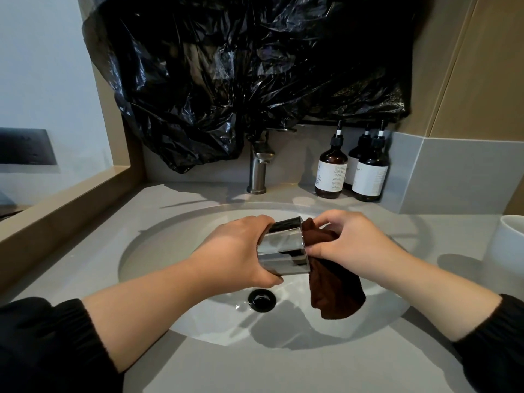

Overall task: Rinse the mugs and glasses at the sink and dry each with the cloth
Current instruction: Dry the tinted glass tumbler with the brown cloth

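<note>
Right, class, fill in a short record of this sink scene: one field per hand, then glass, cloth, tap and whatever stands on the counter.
left hand: grips the glass over the sink
right hand: pinches the cloth at the glass's mouth
glass: dark, on its side, mouth to the right
cloth: brown, one end in the glass, the rest hanging
tap: no water showing
counter: three pump bottles behind the sink, white mug at right edge
wall: black bag above the tap
</note>
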`<move>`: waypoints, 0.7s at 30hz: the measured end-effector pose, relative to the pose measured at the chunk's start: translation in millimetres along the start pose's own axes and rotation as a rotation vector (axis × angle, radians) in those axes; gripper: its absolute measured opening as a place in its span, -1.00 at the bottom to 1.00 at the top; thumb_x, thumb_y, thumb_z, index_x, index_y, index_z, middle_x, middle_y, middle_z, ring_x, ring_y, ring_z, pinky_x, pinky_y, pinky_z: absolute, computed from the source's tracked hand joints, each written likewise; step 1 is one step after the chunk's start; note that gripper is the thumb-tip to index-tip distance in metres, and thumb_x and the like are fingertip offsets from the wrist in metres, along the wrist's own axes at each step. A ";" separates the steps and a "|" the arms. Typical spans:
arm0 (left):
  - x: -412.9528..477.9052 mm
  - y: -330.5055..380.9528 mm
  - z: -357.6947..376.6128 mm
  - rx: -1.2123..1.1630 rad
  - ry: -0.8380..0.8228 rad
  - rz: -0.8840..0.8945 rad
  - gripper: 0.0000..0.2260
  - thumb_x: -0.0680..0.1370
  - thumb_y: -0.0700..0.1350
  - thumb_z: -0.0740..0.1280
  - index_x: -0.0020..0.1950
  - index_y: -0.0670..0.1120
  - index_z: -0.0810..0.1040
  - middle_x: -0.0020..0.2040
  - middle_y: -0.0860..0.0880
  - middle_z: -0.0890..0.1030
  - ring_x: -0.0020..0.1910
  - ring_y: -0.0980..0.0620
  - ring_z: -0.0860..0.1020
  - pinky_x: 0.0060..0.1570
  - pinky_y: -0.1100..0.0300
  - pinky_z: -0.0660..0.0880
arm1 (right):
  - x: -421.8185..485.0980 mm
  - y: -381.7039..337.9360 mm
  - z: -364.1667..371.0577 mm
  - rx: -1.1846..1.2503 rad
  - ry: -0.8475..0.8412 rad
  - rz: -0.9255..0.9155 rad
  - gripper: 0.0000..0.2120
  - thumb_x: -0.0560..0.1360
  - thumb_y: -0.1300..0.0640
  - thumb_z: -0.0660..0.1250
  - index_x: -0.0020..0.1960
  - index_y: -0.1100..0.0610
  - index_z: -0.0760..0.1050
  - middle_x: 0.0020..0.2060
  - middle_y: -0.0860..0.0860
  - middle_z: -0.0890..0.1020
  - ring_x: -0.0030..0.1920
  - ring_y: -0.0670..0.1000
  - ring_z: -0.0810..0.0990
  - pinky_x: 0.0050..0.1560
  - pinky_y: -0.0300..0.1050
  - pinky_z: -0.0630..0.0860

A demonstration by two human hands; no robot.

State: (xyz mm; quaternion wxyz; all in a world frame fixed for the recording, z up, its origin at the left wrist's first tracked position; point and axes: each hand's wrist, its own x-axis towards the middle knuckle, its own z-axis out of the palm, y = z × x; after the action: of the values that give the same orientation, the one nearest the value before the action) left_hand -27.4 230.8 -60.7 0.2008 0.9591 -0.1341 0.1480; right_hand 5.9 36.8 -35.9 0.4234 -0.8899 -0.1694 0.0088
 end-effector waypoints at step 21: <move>3.0 1.8 -3.8 0.471 0.453 0.446 -0.36 0.12 -0.12 0.56 0.14 -0.19 0.45 -0.07 -0.15 0.58 -0.18 -0.16 0.53 -0.33 0.12 0.43 | -7.2 -5.5 4.3 0.828 -0.355 0.152 -0.70 0.46 0.44 0.22 0.18 0.41 0.49 0.08 0.34 0.59 0.01 0.20 0.60 0.12 0.01 0.56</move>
State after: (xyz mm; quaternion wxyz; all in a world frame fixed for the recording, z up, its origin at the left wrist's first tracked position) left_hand -26.1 230.2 -55.8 -0.0376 0.8693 -0.2540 0.4224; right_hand -3.1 41.0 -35.4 0.7061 -0.6403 -0.1558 0.2594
